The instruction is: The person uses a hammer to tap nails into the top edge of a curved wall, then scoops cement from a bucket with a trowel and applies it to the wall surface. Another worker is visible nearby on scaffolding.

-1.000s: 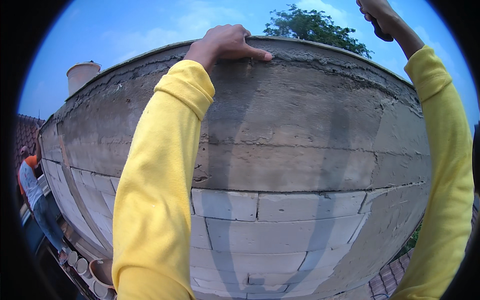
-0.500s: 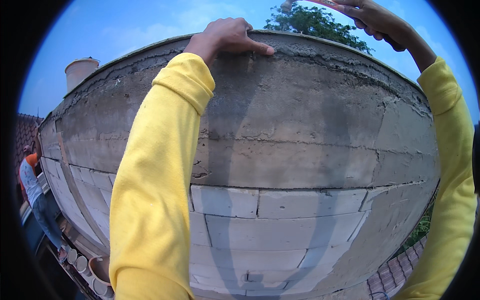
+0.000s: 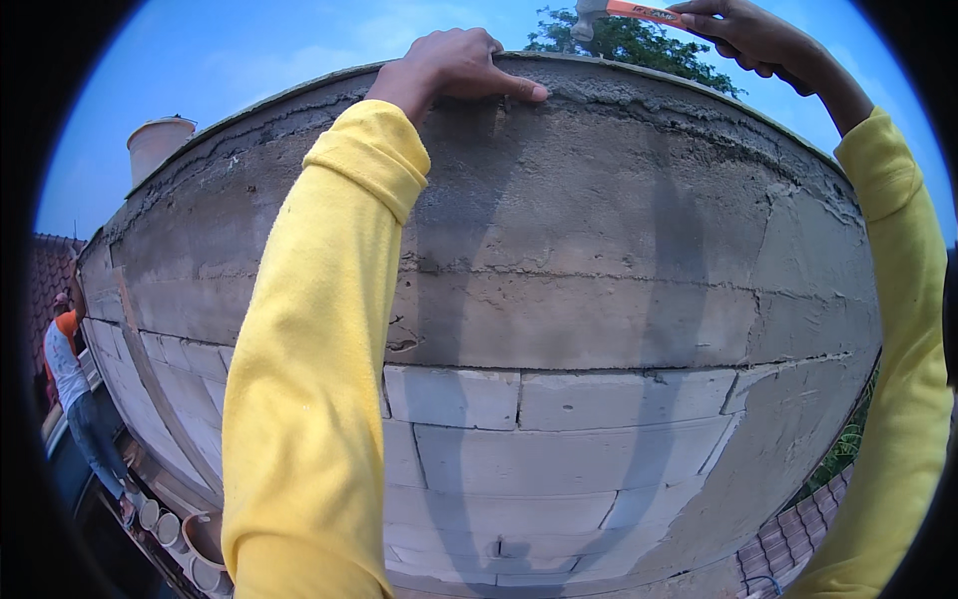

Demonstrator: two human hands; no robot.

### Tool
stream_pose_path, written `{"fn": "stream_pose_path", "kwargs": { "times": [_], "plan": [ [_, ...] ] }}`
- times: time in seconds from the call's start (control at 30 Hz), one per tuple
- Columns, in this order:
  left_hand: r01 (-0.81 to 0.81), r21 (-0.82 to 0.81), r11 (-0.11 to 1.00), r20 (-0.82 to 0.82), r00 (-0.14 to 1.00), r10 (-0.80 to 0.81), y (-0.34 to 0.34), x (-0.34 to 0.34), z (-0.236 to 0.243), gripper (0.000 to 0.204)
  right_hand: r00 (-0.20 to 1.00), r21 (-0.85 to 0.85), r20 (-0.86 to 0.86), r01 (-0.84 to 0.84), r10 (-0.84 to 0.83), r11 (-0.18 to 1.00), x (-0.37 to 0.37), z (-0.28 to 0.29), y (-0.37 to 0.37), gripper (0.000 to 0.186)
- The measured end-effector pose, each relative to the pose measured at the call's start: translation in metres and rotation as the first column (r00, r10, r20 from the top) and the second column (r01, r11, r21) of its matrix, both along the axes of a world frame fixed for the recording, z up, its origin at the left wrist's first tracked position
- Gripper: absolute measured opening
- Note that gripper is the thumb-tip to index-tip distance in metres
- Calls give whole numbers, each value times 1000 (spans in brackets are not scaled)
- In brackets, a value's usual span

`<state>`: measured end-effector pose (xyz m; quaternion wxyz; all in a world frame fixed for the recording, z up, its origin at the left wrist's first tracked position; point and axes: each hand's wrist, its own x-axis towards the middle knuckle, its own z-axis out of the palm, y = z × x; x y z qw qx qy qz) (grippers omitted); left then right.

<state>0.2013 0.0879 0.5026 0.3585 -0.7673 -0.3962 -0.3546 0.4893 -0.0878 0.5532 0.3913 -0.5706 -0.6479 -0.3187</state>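
Wall (image 3: 599,319) fills most of the view: rough grey upper band, white blocks (image 3: 559,464) below, ragged mortar along the top edge. Green tree (image 3: 649,50) shows beyond that edge. Co-worker (image 3: 66,364) stands at the wall's far left end, one arm raised against it. Pale cylindrical container (image 3: 160,145) rises behind the edge at upper left. Yellow sleeves (image 3: 309,369) cover both of the wearer's forearms, which reach upward. Brown basin (image 3: 205,539) and pale buckets (image 3: 168,529) sit at lower left. Hammer (image 3: 639,10), orange-handled, is level above the top edge, head apart from it; right hand (image 3: 753,38) has its grip closed around the handle. Left hand (image 3: 454,68) lies over the top edge, thumb against the near face; fingertips hidden, so cannot tell whether this grip is clenched.
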Motion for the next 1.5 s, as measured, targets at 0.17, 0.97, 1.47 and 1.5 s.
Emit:
{"fn": "stream_pose_path", "kwargs": {
  "times": [0.17,0.97,1.47,1.5],
  "plan": [
    [9,-18,1000,18,1000,-8,-5,1,1,134,997,77,-80,16,-10,997,9,-3,-14,50],
    [-9,-30,1000,24,1000,9,-3,0,3,132,1000,-9,-21,-9,8,1000,2,-8,-4,50],
    [412,24,911,51,909,-413,-10,101,-7,64,726,485,-405,-344,555,804,113,-222,-82,52],
    [390,-18,921,37,920,-389,-13,114,-8,58,664,484,-484,-339,570,807,115,-258,-85,51]
  ]
}}
